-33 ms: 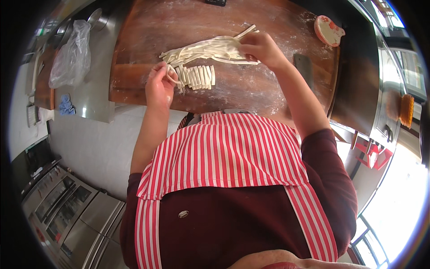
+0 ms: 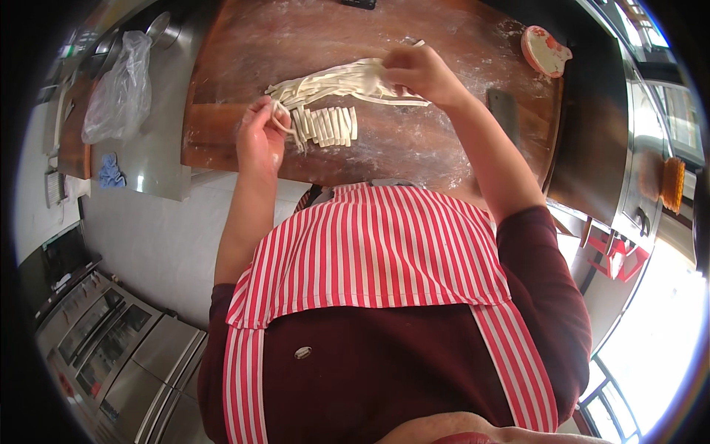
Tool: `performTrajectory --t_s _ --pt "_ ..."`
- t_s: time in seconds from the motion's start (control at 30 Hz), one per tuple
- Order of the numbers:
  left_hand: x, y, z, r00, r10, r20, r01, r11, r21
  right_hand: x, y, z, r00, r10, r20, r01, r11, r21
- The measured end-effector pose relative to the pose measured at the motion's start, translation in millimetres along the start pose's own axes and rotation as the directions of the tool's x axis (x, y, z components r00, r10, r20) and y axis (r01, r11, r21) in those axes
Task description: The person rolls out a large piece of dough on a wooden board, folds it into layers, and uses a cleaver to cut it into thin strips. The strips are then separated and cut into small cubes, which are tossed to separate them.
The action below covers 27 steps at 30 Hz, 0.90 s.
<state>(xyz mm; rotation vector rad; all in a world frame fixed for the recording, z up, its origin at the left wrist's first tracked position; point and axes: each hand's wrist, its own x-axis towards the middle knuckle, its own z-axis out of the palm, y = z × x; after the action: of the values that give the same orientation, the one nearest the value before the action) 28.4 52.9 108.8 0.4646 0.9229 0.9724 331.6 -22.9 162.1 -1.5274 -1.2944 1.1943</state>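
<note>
A bundle of long pale dough noodles (image 2: 333, 83) lies across the floured wooden board (image 2: 251, 44). At its left end my left hand (image 2: 259, 140) is closed on a few noodle strands, which loop over the fingers and hang down. Over the right end of the bundle is my right hand (image 2: 425, 74), its fingers pointing left and smeared by motion. Whether they grip a strand is hidden. Just nearer to me than the bundle sits a row of short cut dough strips (image 2: 333, 126), side by side, close to the left hand's fingers.
A dark flat blade (image 2: 503, 111) lies right of the noodles. At the far right is a red-rimmed scoop (image 2: 543, 52) holding flour. A clear plastic bag (image 2: 122, 89) and a blue cloth (image 2: 111, 172) rest on the metal counter at left. Something black (image 2: 359, 4) lies at the far edge.
My right hand has shifted slightly left along the noodle bundle. My left hand keeps its hold, almost in the same place.
</note>
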Motion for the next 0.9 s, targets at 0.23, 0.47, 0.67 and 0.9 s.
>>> performTrajectory --t_s 0.23,0.47,0.67,0.9 --pt "37 21 27 0.994 0.102 -0.045 -0.106 0.989 -0.107 72 28 42 0.989 -0.027 0.145 0.076 0.935 -0.348" --pt "77 -120 48 0.864 -0.369 0.343 0.461 0.853 -0.244 61 114 26 0.969 0.158 -0.191 -0.248 0.574 -0.780" --pt "29 -89 62 0.842 -0.365 0.398 0.276 0.924 0.264 6 111 32 0.816 -0.118 -0.567 -0.164 0.892 -0.422" --pt "37 -83 -62 0.909 0.346 0.234 -0.354 0.339 0.872 -1 122 116 0.967 -0.055 -0.247 -0.091 0.834 -0.544"
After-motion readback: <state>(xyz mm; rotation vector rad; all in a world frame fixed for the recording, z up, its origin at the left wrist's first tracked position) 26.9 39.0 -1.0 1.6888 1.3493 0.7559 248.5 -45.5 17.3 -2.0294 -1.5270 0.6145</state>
